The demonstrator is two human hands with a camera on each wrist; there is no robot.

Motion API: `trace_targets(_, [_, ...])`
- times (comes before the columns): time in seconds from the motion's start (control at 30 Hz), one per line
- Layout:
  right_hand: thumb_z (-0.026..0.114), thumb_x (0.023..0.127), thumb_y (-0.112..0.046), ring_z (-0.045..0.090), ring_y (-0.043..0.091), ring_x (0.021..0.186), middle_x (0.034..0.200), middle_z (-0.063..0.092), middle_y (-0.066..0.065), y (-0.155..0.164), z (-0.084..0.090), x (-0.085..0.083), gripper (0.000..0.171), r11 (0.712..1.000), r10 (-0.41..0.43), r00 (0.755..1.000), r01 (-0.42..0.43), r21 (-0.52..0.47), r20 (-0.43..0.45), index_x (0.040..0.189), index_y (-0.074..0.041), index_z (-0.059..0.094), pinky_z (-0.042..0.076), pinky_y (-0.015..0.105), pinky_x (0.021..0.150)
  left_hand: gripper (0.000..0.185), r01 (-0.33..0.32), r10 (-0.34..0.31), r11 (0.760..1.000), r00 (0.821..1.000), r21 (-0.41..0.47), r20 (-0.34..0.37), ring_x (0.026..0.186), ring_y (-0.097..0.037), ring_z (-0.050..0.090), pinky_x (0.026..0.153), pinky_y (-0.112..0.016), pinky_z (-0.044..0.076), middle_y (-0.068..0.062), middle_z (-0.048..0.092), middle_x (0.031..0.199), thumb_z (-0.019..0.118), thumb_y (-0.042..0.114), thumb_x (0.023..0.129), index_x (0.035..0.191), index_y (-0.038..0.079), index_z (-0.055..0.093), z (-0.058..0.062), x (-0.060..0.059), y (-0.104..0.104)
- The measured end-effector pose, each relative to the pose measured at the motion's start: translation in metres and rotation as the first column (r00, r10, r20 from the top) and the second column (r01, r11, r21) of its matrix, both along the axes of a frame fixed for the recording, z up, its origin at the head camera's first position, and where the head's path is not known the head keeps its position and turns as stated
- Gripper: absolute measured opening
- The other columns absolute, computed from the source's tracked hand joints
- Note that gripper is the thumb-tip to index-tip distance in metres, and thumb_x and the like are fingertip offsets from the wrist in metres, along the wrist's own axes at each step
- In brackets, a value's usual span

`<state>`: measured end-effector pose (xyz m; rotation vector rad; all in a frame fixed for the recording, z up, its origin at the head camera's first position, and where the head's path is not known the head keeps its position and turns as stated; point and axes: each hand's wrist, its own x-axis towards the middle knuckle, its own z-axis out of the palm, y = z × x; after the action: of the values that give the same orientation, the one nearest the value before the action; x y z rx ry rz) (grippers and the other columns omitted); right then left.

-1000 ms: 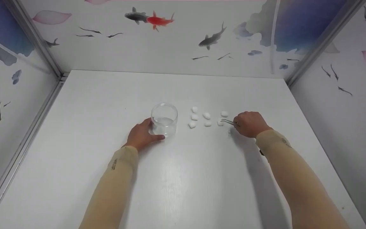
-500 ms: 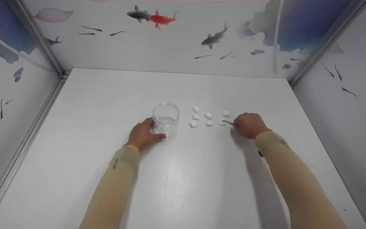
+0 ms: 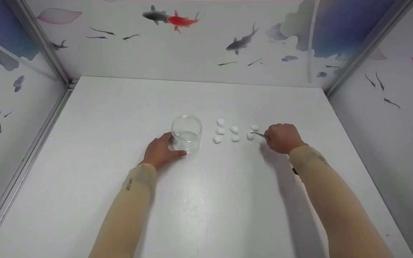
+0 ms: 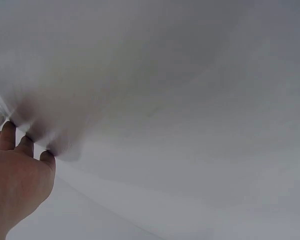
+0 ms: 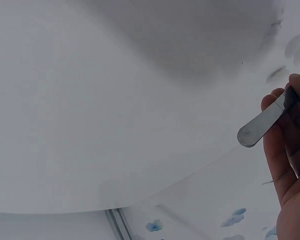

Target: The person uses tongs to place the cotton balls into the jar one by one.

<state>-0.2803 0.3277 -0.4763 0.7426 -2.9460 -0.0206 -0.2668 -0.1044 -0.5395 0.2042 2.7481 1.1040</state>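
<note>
The tweezers' (image 3: 258, 134) tips meet a cotton ball (image 3: 250, 135), too small to tell whether pinched. The left hand's (image 4: 15, 185) fingers (image 4: 24, 146) hide their tips behind blur; the right hand (image 5: 290, 165) is cut off at the edge.

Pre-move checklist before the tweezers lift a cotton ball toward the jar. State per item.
1. Left hand holds the clear jar at its base: ok.
2. Jar upright, mouth open, no lid: ok.
3. Right hand grips the metal tweezers; the blunt end shows past the fingers in the right wrist view: ok.
4. Tweezer tips at the nearest cotton ball: ok. Whether they are closed on it: cannot tell.
5. Other cotton balls lie apart between that ball and the jar, so the path crosses them; lift clear before moving across: cannot tell yet.
6. Table around the jar shows nothing in the way: ok.
</note>
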Motion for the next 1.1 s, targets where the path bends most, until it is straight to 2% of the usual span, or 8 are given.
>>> trace_targets(0.23, [0.063,0.090,-0.006,0.057,0.019,0.056,0.073,0.069,0.006,0.000,0.006,0.001,0.017,1.000,0.016,0.999,-0.017,-0.026,-0.030,0.083,-0.007,0.078,0.055,0.043,0.053,0.096,0.009,-0.009,1.000,1.000,-0.005,-0.007,0.138,-0.033,0.040,0.119,-0.050,0.025,-0.010,0.050,0.147,0.082,0.053,0.076,0.151,0.010,0.041,0.003,0.001,0.000])
trace_targets(0.6, [0.064,0.089,-0.004,0.061,0.020,0.058,0.071,0.067,0.003,-0.015,0.023,-0.002,0.017,0.992,0.103,0.988,-0.111,-0.063,-0.112,0.079,-0.008,0.077,0.055,0.042,0.050,0.093,0.013,-0.013,1.000,1.000,0.012,-0.006,0.137,-0.035,0.041,0.118,-0.050,0.027,-0.011,0.052,0.145,0.083,0.050,0.077,0.150,0.008,0.043,0.006,0.002,0.000])
trace_targets(0.9, [0.064,0.088,-0.005,0.065,0.020,0.060,0.072,0.067,0.002,-0.062,0.056,-0.009,0.016,0.977,0.169,0.971,-0.187,-0.098,-0.167,0.082,-0.008,0.078,0.057,0.040,0.051,0.094,-0.004,0.004,1.000,1.000,-0.013,0.004,0.137,-0.034,0.041,0.118,-0.049,0.027,-0.010,0.052,0.146,0.082,0.052,0.077,0.150,0.009,0.043,0.004,0.000,0.001])
trace_targets(1.1, [0.062,0.089,-0.005,0.062,0.016,0.058,0.073,0.067,0.000,-0.105,0.064,-0.012,0.018,0.957,0.242,0.952,-0.266,-0.116,-0.185,0.085,-0.010,0.078,0.055,0.036,0.049,0.094,-0.011,0.011,1.000,1.000,-0.012,0.012,0.139,-0.034,0.039,0.119,-0.050,0.025,-0.009,0.050,0.147,0.082,0.053,0.077,0.151,0.010,0.042,0.004,0.002,0.001])
